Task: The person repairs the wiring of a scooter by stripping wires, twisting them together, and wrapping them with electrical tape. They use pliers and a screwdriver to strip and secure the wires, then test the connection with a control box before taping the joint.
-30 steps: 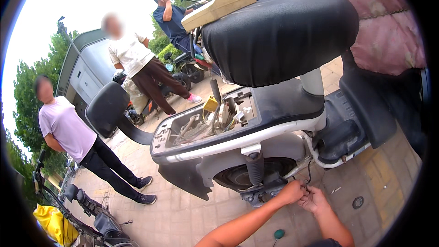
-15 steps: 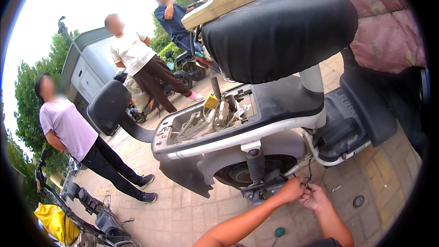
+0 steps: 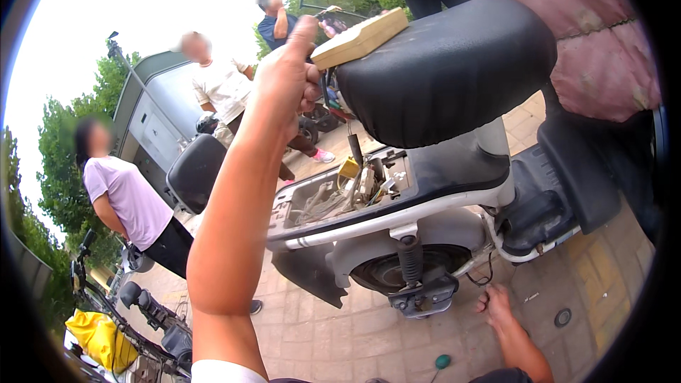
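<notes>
My left hand (image 3: 298, 74) is raised beside the beige case (image 3: 360, 40) on the black padded seat (image 3: 443, 71), thumb up and fingers curled; what they hold, if anything, is hidden. Low by the rear wheel, my right hand (image 3: 494, 305) has loosely bent, slightly parted fingers just below a dangling black cable (image 3: 486, 275). The white scooter body (image 3: 464, 193) has an open compartment (image 3: 319, 209) with tangled wires and a yellow part. A rear shock absorber (image 3: 409, 259) stands over the wheel hub area.
People stand around: one in lilac (image 3: 131, 198), one in white (image 3: 220, 89), one in navy (image 3: 273, 28), and one in pink (image 3: 596, 64) close at the right. Another bike with a yellow cover (image 3: 99, 337) is at lower left. A green-handled object (image 3: 443, 362) lies on the paving.
My left hand has left the cable by the wheel and risen to the case on the seat. My right hand stays low, slightly below the cable. The view has shifted.
</notes>
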A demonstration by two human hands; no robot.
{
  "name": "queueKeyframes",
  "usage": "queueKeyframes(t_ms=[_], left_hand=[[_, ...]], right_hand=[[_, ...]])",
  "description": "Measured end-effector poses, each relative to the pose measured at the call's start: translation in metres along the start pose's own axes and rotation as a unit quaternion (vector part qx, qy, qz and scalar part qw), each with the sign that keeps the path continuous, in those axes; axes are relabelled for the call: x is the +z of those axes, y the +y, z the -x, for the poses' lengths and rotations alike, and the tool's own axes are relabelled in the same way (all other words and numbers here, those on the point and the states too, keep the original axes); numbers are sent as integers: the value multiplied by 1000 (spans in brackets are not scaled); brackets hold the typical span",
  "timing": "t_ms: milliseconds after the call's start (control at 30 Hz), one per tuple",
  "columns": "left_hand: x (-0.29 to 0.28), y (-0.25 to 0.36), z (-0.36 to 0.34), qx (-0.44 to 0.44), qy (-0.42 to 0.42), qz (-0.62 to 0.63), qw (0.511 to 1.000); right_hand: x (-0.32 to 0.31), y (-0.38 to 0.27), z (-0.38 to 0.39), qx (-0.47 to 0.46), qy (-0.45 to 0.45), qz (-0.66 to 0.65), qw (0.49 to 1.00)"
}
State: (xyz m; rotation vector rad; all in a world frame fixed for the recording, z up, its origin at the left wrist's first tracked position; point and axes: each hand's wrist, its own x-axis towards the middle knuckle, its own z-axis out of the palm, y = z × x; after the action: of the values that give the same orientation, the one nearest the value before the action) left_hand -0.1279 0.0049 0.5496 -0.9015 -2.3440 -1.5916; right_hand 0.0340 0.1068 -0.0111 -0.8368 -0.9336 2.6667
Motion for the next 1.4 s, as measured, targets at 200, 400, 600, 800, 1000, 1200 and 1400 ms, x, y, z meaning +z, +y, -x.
queueKeyframes(t_ms=[200,400,600,800,1000,1200,1400], left_hand=[[-2,8,-6,-52,-105,24,993],[-14,-22,27,21,-84,239,967],[-21,-84,112,115,53,235,964],[-9,-144,190,109,-2,162,981],[30,-194,247,0,-113,146,983],[67,-227,262,-95,-163,175,966],[84,-261,268,-152,-147,168,963]], right_hand=[[-26,15,-19,-216,48,361,906],[-1,-10,-1,81,-47,-96,991],[-1,-9,4,73,-35,-98,992],[5,-16,22,-131,20,161,978],[4,-12,17,-331,93,396,851],[1,-21,10,-121,10,153,981],[13,-26,16,5,-3,-43,999]])
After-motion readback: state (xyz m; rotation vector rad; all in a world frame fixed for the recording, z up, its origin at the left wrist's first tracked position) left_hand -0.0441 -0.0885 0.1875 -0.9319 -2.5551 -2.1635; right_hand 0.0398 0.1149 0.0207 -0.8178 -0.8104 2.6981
